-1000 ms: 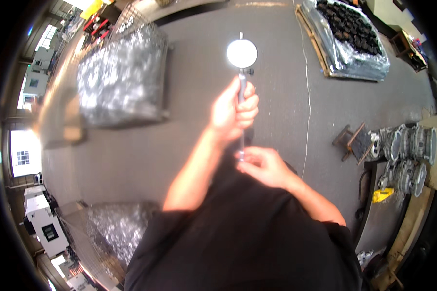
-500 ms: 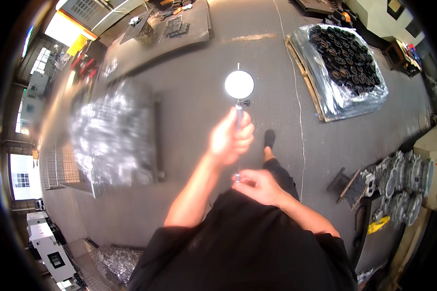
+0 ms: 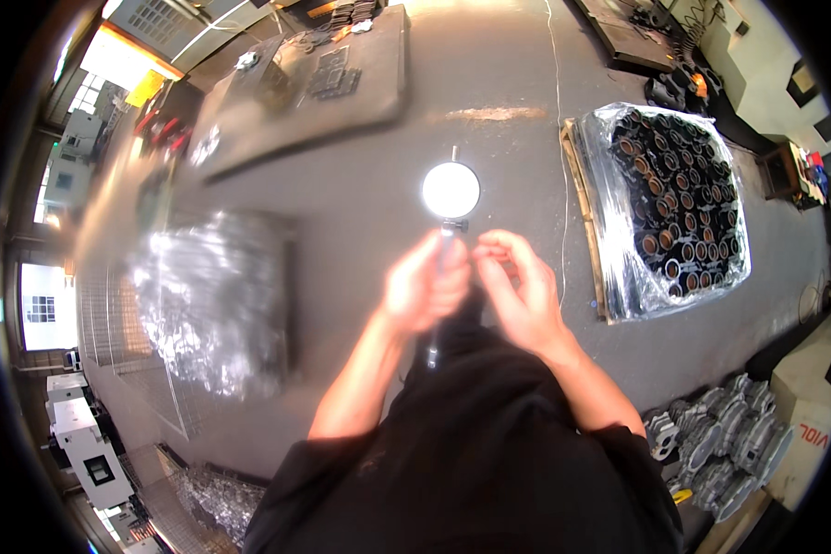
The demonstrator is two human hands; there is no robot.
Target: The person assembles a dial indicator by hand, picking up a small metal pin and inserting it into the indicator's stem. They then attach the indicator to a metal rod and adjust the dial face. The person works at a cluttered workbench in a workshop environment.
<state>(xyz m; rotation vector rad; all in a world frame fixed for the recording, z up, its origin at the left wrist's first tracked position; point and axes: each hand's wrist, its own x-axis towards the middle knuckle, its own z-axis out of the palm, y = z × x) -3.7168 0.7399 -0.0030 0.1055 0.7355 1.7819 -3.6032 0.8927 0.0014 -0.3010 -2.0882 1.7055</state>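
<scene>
My left hand point(image 3: 423, 288) is closed around the handle of a dial bore gauge point(image 3: 451, 190). The gauge's round dial faces up, so bright that its markings are washed out. A short stem sticks out beyond the dial, and a small dark clamp screw point(image 3: 457, 224) sits just below it. Under my fist the thin measuring end point(image 3: 432, 355) comes out in front of my black shirt. Just right of the handle is my right hand point(image 3: 523, 297), its fingers loosely bent and apart, near the clamp screw. Nothing shows in it.
On the right, a wrapped pallet point(image 3: 584, 222) bears many black ring-shaped parts. Metal castings point(image 3: 720, 443) are stacked at lower right. To the left stand a blurred plastic-wrapped load point(image 3: 217, 305) and a wire cage point(image 3: 111, 319). A metal table point(image 3: 369, 102) is at the far left; a cable point(image 3: 556, 74) crosses the floor.
My right hand has left the gauge's lower end and moved up beside the handle, its fingers loosening. The gauge has come slightly lower in view. The surroundings have shifted as my head moved.
</scene>
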